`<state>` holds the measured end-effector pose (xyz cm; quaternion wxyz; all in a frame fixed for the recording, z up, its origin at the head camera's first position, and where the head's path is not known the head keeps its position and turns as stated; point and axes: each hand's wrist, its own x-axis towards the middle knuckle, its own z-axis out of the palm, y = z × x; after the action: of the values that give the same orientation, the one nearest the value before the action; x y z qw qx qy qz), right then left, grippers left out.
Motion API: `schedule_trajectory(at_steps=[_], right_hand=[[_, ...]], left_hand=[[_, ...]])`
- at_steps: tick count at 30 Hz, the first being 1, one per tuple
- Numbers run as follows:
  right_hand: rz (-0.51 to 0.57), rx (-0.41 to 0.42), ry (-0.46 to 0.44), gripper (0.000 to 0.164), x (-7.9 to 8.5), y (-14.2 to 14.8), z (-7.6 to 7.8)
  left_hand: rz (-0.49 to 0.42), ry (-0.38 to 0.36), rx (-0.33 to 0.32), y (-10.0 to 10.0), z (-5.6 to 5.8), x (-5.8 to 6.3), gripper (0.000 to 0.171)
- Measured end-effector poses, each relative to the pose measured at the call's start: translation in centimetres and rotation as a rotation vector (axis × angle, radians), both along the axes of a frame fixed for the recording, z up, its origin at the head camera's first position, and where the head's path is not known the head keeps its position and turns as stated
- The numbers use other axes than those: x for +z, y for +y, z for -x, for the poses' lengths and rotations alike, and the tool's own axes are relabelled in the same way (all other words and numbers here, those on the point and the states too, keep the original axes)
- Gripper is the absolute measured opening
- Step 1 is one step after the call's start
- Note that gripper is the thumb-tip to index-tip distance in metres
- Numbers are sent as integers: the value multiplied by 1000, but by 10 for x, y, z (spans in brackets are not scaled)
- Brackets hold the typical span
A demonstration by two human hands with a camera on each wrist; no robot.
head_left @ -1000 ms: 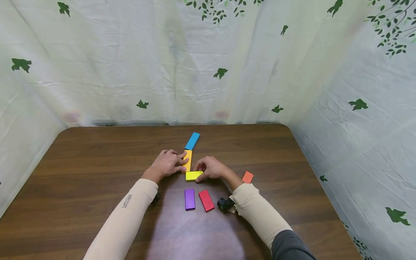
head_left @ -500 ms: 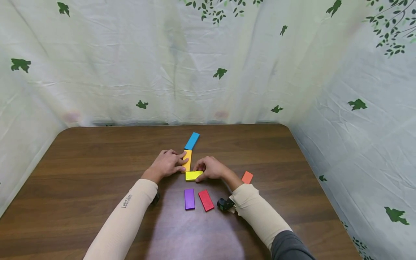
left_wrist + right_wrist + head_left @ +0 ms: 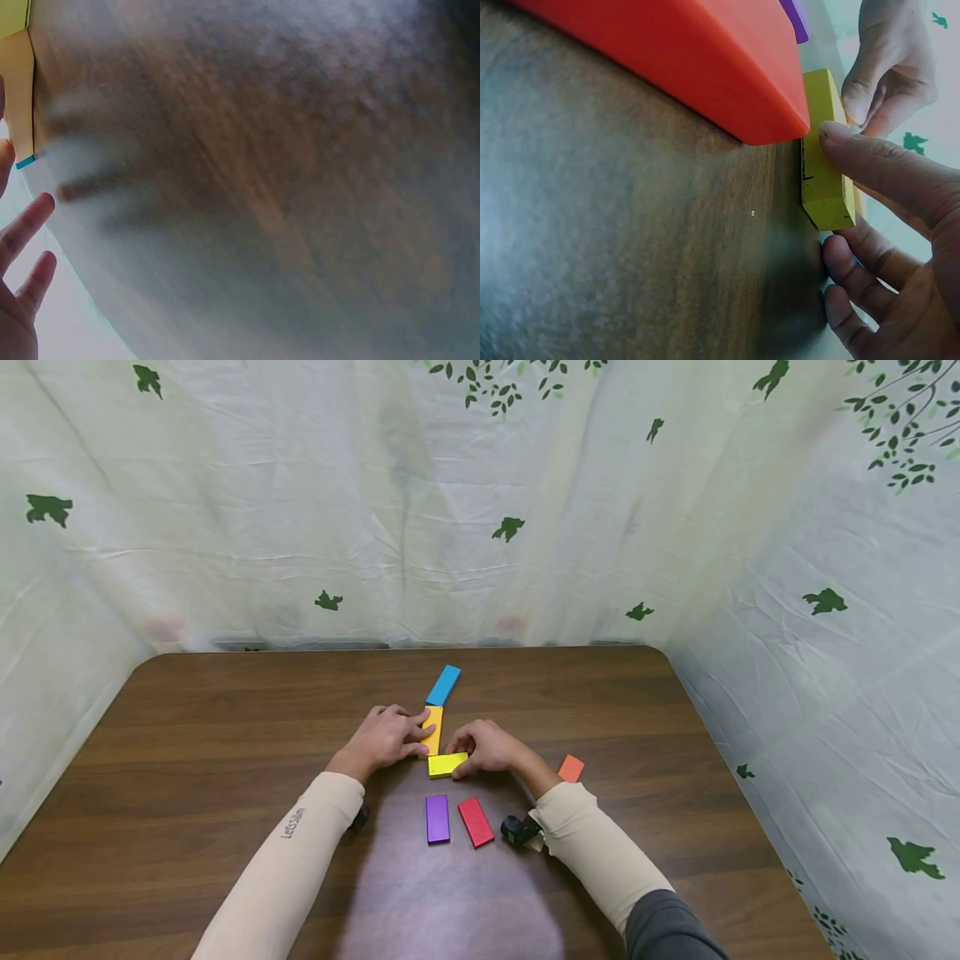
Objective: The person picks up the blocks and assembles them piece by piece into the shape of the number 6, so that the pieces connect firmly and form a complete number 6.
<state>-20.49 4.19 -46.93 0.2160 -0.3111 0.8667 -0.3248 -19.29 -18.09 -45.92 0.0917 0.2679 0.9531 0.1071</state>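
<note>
My right hand pinches yellow block, spread left hand touches amber block, likely aligning; next probably needs gentle release.

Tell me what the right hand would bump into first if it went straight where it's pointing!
Probably the amber block, which the left hand touches. The right hand pinches the yellow block; how close its fingers are is hard to tell.

Glare on tabletop; left-wrist blur
</note>
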Motion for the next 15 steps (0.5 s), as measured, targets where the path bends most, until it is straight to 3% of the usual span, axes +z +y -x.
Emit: schedule_trajectory(at_steps=[15], right_hand=[[12, 35, 3, 33, 7, 14, 5]], left_hand=[[6, 23, -12, 0, 1, -1, 51]])
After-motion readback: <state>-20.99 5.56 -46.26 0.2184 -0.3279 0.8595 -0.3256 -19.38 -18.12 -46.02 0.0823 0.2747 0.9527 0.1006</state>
